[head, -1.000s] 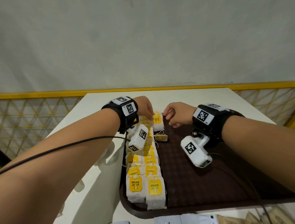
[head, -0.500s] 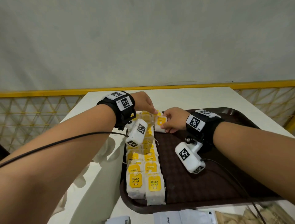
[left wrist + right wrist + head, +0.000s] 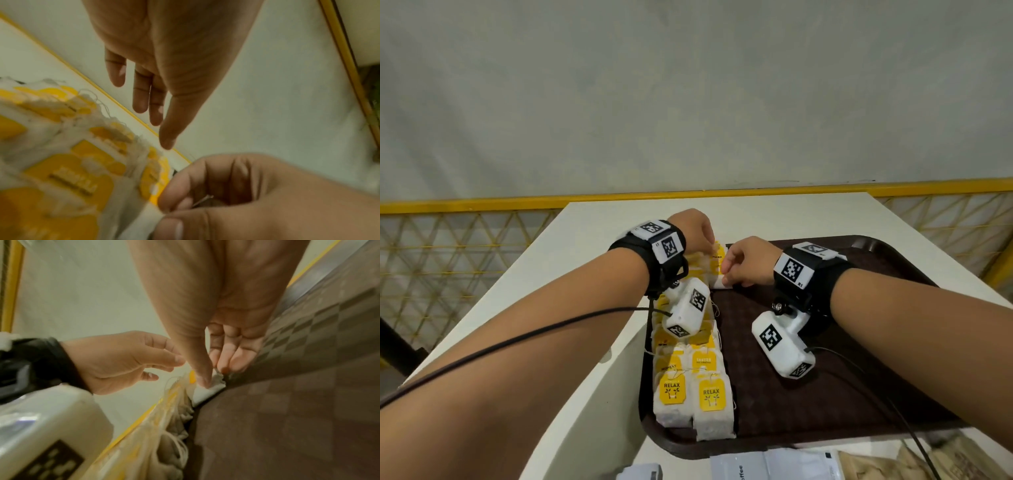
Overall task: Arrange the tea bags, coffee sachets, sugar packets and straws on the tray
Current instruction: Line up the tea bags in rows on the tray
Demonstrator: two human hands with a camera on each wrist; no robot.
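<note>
A dark brown tray (image 3: 825,411) lies on the white table. Two columns of white tea bags with yellow tags (image 3: 695,377) run along its left side. My right hand (image 3: 726,274) pinches one tea bag (image 3: 717,265) at the far end of the right column; the right wrist view shows thumb and fingers of that hand (image 3: 213,374) closed on the bag's white edge (image 3: 216,385). My left hand (image 3: 710,241) hovers just left of it with fingers relaxed and nothing in them, and appears again as the left hand (image 3: 152,113) over the blurred tea bags (image 3: 72,170).
White coffee sachets (image 3: 767,466) and brown packets (image 3: 928,462) lie at the table's near edge, below the tray. The tray's right part (image 3: 308,402) is bare. A yellow mesh railing (image 3: 465,240) borders the table (image 3: 592,240). A cable trails from my left wrist.
My right hand has moved left with the tea bag to the far end of the right column. The loose tag seen on the tray a second ago is gone from there.
</note>
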